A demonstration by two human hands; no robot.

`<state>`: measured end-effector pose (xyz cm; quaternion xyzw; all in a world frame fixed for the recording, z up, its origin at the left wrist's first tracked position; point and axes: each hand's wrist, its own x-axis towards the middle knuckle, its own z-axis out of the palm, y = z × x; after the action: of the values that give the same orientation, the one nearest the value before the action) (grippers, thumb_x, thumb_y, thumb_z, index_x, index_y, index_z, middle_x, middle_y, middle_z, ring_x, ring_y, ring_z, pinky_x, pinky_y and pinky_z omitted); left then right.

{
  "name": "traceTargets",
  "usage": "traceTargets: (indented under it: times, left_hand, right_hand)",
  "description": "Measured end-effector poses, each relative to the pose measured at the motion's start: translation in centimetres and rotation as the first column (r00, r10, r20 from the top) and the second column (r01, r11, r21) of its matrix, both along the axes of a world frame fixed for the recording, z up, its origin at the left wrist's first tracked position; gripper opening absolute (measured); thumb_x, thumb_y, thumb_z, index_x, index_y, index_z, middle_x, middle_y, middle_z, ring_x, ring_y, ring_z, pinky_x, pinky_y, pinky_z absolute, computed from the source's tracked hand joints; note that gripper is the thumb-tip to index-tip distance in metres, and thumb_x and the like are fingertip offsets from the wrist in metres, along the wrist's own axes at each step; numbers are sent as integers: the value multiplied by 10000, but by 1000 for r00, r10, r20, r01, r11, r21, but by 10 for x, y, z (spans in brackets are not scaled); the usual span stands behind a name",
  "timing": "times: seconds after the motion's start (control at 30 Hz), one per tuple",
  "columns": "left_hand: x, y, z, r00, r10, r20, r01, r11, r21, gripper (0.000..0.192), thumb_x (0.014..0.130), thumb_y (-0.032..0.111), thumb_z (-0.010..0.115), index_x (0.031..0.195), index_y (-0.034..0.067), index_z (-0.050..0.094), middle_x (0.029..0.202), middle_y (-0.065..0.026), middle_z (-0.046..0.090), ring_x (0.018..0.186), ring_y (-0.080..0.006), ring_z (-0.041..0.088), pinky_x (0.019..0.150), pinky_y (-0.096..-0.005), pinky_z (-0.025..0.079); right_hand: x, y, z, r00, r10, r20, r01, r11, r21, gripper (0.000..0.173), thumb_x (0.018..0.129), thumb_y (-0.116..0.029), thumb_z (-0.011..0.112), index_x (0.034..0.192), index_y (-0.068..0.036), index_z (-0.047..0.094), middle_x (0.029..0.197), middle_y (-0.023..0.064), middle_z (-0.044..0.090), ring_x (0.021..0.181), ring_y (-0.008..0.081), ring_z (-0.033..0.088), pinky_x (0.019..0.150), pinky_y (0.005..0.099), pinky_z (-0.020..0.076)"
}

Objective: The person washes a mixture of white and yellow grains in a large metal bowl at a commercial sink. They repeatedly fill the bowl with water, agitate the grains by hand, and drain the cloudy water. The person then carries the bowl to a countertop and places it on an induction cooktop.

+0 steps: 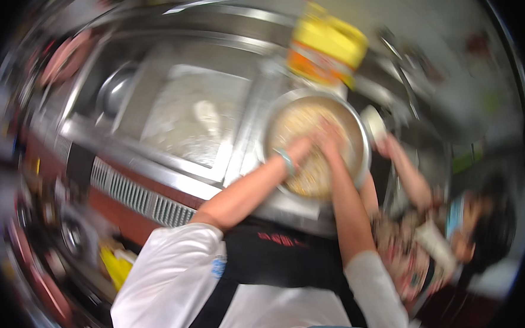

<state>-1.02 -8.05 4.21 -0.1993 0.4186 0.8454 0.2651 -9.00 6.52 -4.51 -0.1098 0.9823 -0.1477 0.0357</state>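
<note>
A large round steel bowl [363,152] stands on the metal counter, with a pale, wet mass [310,181] of small pieces in it; blur hides what they are. Both of my hands are inside the bowl, side by side and touching or nearly so. My left hand [304,146], with a light teal band at its wrist, lies on the mass at the middle. My right hand [329,133] reaches a little farther, its fingers blurred against the mass. Whether either hand grips any of it is not clear.
Left of the bowl is a steel sink [179,110] holding water and a pale object [206,115]. A yellow jug [327,44] stands behind the bowl. At the right, a masked person [409,250] holds a pale cup or bowl [375,123] close to the rim.
</note>
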Motion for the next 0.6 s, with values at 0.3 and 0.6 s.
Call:
traceTargets:
  times: [0.3,0.6]
  left_hand:
    - [-24,-21,-48,778,-614,135,188,23,-982,1045,700,435,763,1519,227,149,1565,-184,48,1397,-502,93,1040,-678,239]
    - [-40,-9,-111,729,-684,-9,25,39,-999,1232,538,561,820,1516,252,137,1545,-186,167,1432,-381,119,1137,-533,87]
  right_hand:
    - [-13,26,-19,998,-62,28,65,991,-115,397,896,-244,561,1209,-2,590,1153,260,594,1055,409,571,920,432,441]
    - [30,13,9,968,246,54,-250,962,112,864,741,-251,732,1458,-69,287,1428,245,355,1350,383,309,1092,505,265]
